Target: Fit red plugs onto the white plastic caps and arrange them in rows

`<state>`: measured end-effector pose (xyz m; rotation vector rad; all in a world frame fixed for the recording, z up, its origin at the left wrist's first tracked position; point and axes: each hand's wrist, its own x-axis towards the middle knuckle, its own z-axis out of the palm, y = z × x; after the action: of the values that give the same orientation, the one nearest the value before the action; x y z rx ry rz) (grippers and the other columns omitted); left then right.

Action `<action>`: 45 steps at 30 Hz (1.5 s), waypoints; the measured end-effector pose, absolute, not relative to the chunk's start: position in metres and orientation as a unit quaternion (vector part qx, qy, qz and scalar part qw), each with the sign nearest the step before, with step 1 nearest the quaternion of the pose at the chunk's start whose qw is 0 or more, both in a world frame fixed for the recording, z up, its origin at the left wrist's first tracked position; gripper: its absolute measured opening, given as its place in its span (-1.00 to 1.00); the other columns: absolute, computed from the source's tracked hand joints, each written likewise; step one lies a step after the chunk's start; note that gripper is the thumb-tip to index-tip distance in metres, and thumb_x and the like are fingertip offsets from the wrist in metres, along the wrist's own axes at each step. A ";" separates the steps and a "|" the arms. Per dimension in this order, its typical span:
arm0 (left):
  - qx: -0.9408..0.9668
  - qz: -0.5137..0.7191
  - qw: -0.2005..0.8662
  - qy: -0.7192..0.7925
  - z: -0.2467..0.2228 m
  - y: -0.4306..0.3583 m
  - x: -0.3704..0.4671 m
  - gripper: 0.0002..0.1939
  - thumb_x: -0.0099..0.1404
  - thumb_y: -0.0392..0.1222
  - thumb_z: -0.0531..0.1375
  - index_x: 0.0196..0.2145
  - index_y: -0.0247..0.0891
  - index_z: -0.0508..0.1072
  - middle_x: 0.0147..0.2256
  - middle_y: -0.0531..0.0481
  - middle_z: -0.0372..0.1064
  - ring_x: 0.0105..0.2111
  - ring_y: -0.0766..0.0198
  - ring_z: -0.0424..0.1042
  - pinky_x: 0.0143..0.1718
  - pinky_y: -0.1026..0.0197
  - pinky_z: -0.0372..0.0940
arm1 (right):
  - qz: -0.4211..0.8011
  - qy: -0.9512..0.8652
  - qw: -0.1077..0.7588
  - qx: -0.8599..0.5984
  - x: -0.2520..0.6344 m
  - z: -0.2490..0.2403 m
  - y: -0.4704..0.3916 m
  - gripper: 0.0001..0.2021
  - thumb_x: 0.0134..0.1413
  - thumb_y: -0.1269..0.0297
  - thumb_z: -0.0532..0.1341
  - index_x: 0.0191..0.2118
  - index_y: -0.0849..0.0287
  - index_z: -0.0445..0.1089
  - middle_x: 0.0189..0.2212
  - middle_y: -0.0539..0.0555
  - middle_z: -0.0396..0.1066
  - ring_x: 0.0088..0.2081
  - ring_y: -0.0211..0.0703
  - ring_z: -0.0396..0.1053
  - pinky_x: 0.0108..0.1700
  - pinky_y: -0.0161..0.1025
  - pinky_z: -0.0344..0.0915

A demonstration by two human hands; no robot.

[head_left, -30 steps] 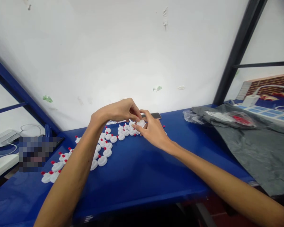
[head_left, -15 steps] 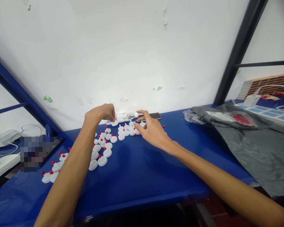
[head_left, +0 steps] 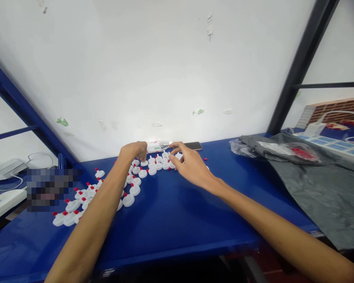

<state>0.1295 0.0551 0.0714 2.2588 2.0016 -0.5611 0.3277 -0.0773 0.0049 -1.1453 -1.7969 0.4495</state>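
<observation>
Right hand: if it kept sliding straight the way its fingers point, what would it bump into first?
The right hand points up-left toward the wall. It would likely first meet the white caps at its fingertips, then the small tube lying behind them; depth is hard to judge.

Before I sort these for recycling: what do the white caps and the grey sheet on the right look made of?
The caps look like moulded plastic, smooth white with small red tips. The grey sheet looks like thin plastic film: creased, with a dull sheen.
</observation>
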 end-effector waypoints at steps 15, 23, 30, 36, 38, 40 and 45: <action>0.740 -0.164 0.039 0.651 0.087 0.046 0.130 -0.63 0.12 -0.18 0.31 -0.08 -0.20 0.62 -0.06 -0.20 0.61 -0.13 0.01 0.57 -0.21 0.16 0.41 | 0.177 -0.733 0.461 -0.468 0.325 0.007 -0.080 -0.72 0.32 0.26 0.13 0.10 0.08 0.37 -0.02 0.09 0.51 -0.36 -0.23 0.41 -0.27 -0.24 0.22; 0.753 -0.210 0.154 0.604 0.096 0.031 0.142 -0.78 0.09 -0.01 0.36 -0.45 -0.23 0.62 -0.24 -0.11 0.66 -0.23 0.14 0.60 -0.22 0.29 0.38 | 0.148 -0.742 0.456 -0.468 0.326 0.003 -0.078 -0.77 0.32 0.28 0.14 0.03 0.08 0.41 -0.06 0.05 0.54 -0.36 -0.21 0.44 -0.28 -0.25 0.21; 0.744 -0.232 0.183 0.600 0.090 0.025 0.151 -0.89 -0.05 -0.19 0.39 -0.60 -0.24 0.56 -0.35 -0.12 0.65 -0.29 0.12 0.59 -0.30 0.27 0.36 | 0.145 -0.749 0.440 -0.473 0.326 0.004 -0.078 -0.81 0.33 0.30 0.13 -0.03 0.07 0.45 -0.16 0.00 0.59 -0.30 -0.18 0.51 -0.28 -0.27 0.26; 0.832 -0.166 0.212 0.486 0.113 0.018 0.146 -0.83 0.09 -0.07 0.35 -0.40 -0.20 0.66 -0.38 -0.04 0.63 -0.40 0.25 0.50 -0.39 0.28 0.26 | 0.145 -0.760 0.377 -0.509 0.324 0.006 -0.082 -0.60 0.24 0.01 0.27 0.11 0.07 0.47 -0.08 0.08 0.62 -0.20 -0.05 0.57 -0.21 -0.24 0.32; 0.868 -0.130 0.243 0.413 0.119 0.013 0.149 -0.78 0.13 -0.02 0.35 -0.35 -0.19 0.67 -0.39 -0.04 0.61 -0.43 0.28 0.47 -0.44 0.27 0.21 | 0.130 -0.770 0.351 -0.517 0.324 0.008 -0.083 -0.59 0.23 -0.03 0.29 0.08 0.06 0.52 -0.10 0.09 0.63 -0.17 0.01 0.57 -0.21 -0.22 0.33; 0.883 -0.110 0.260 0.376 0.122 0.009 0.152 -0.74 0.16 0.04 0.35 -0.32 -0.18 0.68 -0.37 -0.04 0.62 -0.44 0.28 0.46 -0.47 0.27 0.17 | 0.110 -0.776 0.336 -0.522 0.325 0.010 -0.083 -0.66 0.24 0.00 0.28 0.02 0.02 0.57 -0.14 0.07 0.64 -0.14 0.04 0.58 -0.20 -0.21 0.33; 0.814 -0.164 0.191 0.523 0.118 0.006 0.155 -0.77 0.16 0.02 0.35 -0.30 -0.14 0.66 -0.27 -0.02 0.65 -0.33 0.25 0.53 -0.37 0.30 0.28 | 0.059 -0.750 0.307 -0.584 0.328 0.012 -0.081 -0.70 0.21 0.05 0.29 -0.03 0.04 0.61 -0.13 0.11 0.64 -0.10 0.11 0.57 -0.15 -0.15 0.36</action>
<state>0.1554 0.0057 0.1181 2.2874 1.4676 -0.4620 0.3280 -0.0813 0.0120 -1.5437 -1.9827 0.1565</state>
